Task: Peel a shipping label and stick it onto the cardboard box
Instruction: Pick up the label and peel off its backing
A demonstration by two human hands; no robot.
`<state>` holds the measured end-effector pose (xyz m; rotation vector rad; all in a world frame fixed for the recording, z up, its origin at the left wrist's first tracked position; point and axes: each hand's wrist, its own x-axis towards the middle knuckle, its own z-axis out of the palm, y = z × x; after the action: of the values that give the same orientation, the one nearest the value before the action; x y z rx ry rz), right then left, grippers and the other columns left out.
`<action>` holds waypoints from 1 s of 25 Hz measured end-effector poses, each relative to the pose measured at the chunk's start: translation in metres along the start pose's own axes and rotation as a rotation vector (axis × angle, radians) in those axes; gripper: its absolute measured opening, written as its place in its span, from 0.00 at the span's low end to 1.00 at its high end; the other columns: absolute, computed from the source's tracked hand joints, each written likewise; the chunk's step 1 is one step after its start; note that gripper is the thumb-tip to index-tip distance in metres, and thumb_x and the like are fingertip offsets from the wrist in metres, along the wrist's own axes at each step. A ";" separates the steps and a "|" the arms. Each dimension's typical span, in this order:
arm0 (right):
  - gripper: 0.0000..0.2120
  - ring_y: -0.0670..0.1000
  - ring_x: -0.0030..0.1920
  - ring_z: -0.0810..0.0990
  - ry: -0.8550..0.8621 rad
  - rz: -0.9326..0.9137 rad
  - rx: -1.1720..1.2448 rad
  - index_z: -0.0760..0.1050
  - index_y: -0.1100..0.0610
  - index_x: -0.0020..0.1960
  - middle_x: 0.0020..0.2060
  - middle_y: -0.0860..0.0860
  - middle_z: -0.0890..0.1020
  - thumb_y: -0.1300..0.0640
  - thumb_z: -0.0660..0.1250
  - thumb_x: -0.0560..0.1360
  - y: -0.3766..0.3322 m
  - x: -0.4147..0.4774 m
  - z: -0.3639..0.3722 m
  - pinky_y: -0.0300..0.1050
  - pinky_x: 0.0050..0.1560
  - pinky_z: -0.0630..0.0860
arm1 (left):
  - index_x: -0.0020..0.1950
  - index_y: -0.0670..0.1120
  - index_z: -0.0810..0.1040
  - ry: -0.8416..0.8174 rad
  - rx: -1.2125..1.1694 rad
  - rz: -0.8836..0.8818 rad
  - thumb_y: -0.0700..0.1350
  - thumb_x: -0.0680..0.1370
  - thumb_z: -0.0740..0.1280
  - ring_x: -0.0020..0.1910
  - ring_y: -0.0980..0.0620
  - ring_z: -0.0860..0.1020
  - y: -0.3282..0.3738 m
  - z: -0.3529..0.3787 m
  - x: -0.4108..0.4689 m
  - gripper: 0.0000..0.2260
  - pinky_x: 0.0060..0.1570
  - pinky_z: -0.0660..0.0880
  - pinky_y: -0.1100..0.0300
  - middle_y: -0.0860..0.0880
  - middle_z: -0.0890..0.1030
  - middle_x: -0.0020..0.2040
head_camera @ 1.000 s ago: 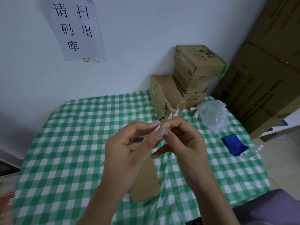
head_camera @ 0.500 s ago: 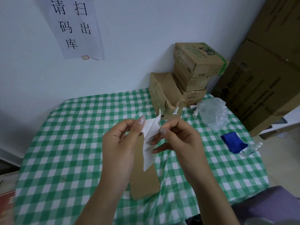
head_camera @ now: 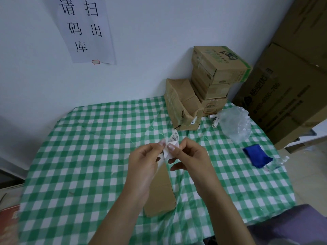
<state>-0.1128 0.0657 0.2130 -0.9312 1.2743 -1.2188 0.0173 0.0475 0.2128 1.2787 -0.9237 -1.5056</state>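
Note:
A small white shipping label (head_camera: 172, 138) with a barcode is pinched between both hands above the table's middle. My left hand (head_camera: 143, 163) grips its left part with thumb and finger. My right hand (head_camera: 190, 156) grips the white sheet at the right, thumb on top. One corner with the barcode curls upward away from the white sheet below it. A flat brown cardboard box (head_camera: 161, 193) lies on the green checked table directly under my hands, partly hidden by my left forearm.
A stack of cardboard boxes (head_camera: 217, 76) stands at the back right, with one leaning box (head_camera: 180, 103) beside it. A clear plastic bag (head_camera: 235, 124), a blue cloth (head_camera: 256, 155) and small white tubes (head_camera: 213, 119) lie at right. Large cartons (head_camera: 290, 96) stand beyond the table edge.
The long white sheet that hung down between my hands is now gathered short, and a barcode corner sticks up. Both hands stay close together above the flat box.

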 end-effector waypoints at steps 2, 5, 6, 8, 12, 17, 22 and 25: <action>0.12 0.52 0.36 0.81 0.004 0.013 0.012 0.71 0.65 0.38 0.36 0.59 0.80 0.60 0.69 0.75 0.002 0.001 -0.001 0.43 0.33 0.80 | 0.44 0.39 0.85 0.032 -0.021 -0.040 0.48 0.75 0.71 0.51 0.43 0.84 -0.005 -0.002 0.004 0.11 0.56 0.78 0.52 0.42 0.87 0.44; 0.11 0.50 0.36 0.80 0.030 0.008 0.010 0.70 0.65 0.37 0.34 0.57 0.80 0.62 0.69 0.75 0.005 0.004 -0.003 0.41 0.34 0.79 | 0.48 0.37 0.84 0.059 -0.053 -0.091 0.49 0.75 0.71 0.51 0.41 0.84 -0.010 -0.004 0.008 0.14 0.56 0.79 0.51 0.39 0.86 0.48; 0.12 0.49 0.36 0.80 0.041 -0.005 -0.012 0.70 0.64 0.37 0.33 0.55 0.79 0.62 0.69 0.75 0.007 0.005 -0.004 0.41 0.34 0.80 | 0.50 0.37 0.83 0.055 -0.055 -0.106 0.49 0.76 0.70 0.51 0.41 0.84 -0.012 -0.004 0.009 0.15 0.57 0.79 0.49 0.39 0.86 0.49; 0.14 0.48 0.37 0.78 0.064 -0.064 -0.130 0.70 0.64 0.35 0.33 0.52 0.78 0.61 0.71 0.74 0.013 0.008 -0.006 0.43 0.37 0.80 | 0.52 0.39 0.82 0.051 -0.028 -0.100 0.53 0.77 0.68 0.50 0.43 0.85 -0.014 -0.002 0.008 0.17 0.58 0.79 0.46 0.41 0.86 0.49; 0.10 0.44 0.40 0.78 0.055 -0.197 -0.514 0.76 0.55 0.35 0.37 0.46 0.78 0.54 0.76 0.69 0.017 0.008 -0.009 0.35 0.40 0.76 | 0.52 0.37 0.79 -0.058 0.097 0.017 0.64 0.70 0.67 0.46 0.42 0.85 -0.012 -0.002 0.010 0.29 0.53 0.81 0.48 0.38 0.85 0.46; 0.07 0.46 0.43 0.81 -0.039 -0.227 -0.499 0.80 0.56 0.39 0.41 0.49 0.81 0.57 0.77 0.67 0.017 0.007 -0.011 0.40 0.41 0.79 | 0.35 0.45 0.80 -0.196 0.171 0.057 0.50 0.67 0.74 0.36 0.57 0.82 -0.009 -0.007 0.016 0.09 0.39 0.78 0.70 0.49 0.85 0.34; 0.11 0.56 0.49 0.83 -0.109 -0.132 -0.275 0.77 0.64 0.37 0.44 0.58 0.84 0.59 0.76 0.68 0.015 0.008 -0.017 0.52 0.50 0.81 | 0.35 0.42 0.78 -0.198 0.112 -0.004 0.45 0.72 0.72 0.40 0.54 0.82 -0.009 -0.016 0.022 0.09 0.40 0.80 0.66 0.45 0.83 0.38; 0.11 0.57 0.46 0.83 -0.079 -0.073 -0.144 0.75 0.65 0.36 0.44 0.64 0.83 0.61 0.75 0.70 0.013 0.009 -0.019 0.45 0.47 0.80 | 0.39 0.40 0.78 -0.192 0.165 0.032 0.53 0.70 0.72 0.41 0.48 0.77 -0.011 -0.019 0.021 0.15 0.45 0.77 0.57 0.42 0.79 0.41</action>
<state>-0.1301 0.0618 0.1965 -1.1278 1.2871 -1.1456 0.0338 0.0307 0.1933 1.2434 -1.2085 -1.5737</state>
